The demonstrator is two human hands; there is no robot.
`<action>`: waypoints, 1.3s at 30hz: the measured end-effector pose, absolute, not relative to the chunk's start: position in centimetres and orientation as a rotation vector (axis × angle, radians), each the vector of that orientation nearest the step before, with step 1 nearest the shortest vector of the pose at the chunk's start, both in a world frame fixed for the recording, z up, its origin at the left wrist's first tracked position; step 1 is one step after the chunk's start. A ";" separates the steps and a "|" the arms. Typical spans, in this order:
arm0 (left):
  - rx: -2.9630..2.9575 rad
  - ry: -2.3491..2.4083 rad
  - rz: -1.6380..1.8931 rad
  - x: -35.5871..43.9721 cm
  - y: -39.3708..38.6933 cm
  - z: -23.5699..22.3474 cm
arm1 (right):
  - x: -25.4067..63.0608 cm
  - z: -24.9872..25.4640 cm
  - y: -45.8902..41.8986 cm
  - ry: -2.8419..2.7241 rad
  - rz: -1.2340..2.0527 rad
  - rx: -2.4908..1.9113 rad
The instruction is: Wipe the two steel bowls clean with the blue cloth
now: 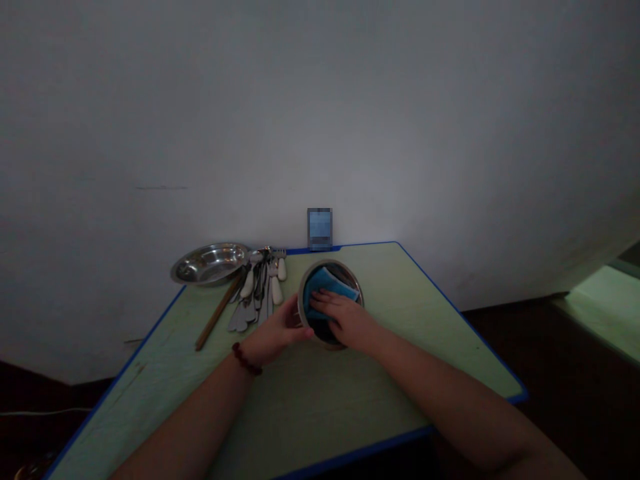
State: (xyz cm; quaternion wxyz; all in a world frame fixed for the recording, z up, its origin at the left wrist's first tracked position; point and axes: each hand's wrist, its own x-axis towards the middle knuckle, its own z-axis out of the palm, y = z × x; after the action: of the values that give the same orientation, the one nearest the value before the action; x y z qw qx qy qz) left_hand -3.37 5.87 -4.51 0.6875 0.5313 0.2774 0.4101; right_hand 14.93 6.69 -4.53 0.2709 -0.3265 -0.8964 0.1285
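Note:
A round metal bowl point(361, 285) is tilted toward me above the middle of the table. My left hand point(283, 328) grips its left rim, thumb on the near side and fingers behind it. Inside the bowl lies a blue cloth point(327, 283), spread against the inner wall. My right hand point(345, 317) reaches in over the right rim and presses the cloth with its fingers extended together. The lower part of the bowl's inside is dark, and the fingers of my left hand are partly hidden behind the bowl.
A light green table point(400, 373) with blue edging stands against a grey wall point(320, 100). At the back left are a shallow metal dish point(210, 263), a pile of cutlery point(257, 290) and a wooden stick point(217, 315). A small upright screen point(320, 230) leans at the back edge.

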 end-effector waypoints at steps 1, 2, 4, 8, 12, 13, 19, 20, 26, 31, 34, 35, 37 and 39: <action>1.186 0.627 0.916 -3.4 5.9 -4.6 | 14.9 -4.5 6.7 -2.415 0.349 -0.879; 1.183 0.630 0.914 -3.5 6.0 -4.8 | 14.9 -4.5 6.7 -2.417 0.351 -0.878; 1.173 0.632 0.914 -3.6 6.2 -5.1 | 15.0 -4.5 6.7 -2.419 0.356 -0.875; 1.157 0.641 0.922 -3.6 6.1 -5.0 | 15.0 -4.6 6.8 -2.429 0.365 -0.868; 1.142 0.638 0.918 -3.4 5.9 -4.6 | 15.0 -4.7 6.8 -2.433 0.358 -0.853; 1.141 0.640 0.921 -3.4 5.9 -4.6 | 15.0 -4.6 6.8 -2.431 0.357 -0.850; 1.123 0.670 0.950 -3.4 5.8 -4.6 | 15.0 -4.7 6.8 -2.422 0.343 -0.864; 1.120 0.679 0.956 -3.4 5.8 -4.7 | 15.0 -4.7 6.8 -2.427 0.343 -0.862; 1.127 0.667 0.960 -3.4 5.7 -4.7 | 15.0 -4.6 6.8 -2.437 0.348 -0.864; 1.124 0.666 0.961 -3.5 5.8 -4.9 | 15.0 -4.4 6.6 -2.437 0.368 -0.874; 1.115 0.641 0.961 -3.6 6.0 -5.2 | 14.9 -4.4 6.6 -2.436 0.366 -0.872; 1.113 0.633 0.959 -3.6 6.0 -5.3 | 14.9 -4.5 6.7 -2.434 0.362 -0.870; 1.113 0.626 0.956 -3.7 6.1 -5.4 | 14.9 -4.6 6.7 -2.431 0.356 -0.868; 1.106 0.621 0.958 -3.7 6.1 -5.5 | 14.9 -4.8 6.8 -2.428 0.357 -0.865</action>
State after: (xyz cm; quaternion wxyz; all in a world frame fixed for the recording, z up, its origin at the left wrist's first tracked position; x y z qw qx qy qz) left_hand -3.71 6.11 -5.52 0.7005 0.4966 0.2788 0.4300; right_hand 14.91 6.76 -4.75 0.2663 -0.3204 -0.8994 0.1324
